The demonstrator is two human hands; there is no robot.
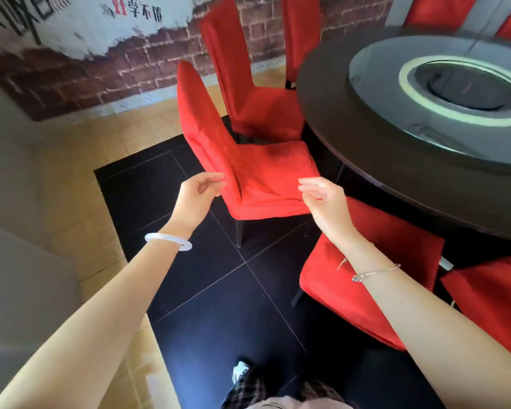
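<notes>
Left hand (199, 190) was held half open, thumb and fingers parted, fingertips touching the side edge of the red-covered chair (263, 172) where backrest met seat; no closed grip was visible. This chair stood on black floor tiles (219, 276). Right hand (322, 199) was loosely curled at the seat's front corner; whether it pinched fabric could not be determined. Round table (366, 143) stood just beside the chair.
</notes>
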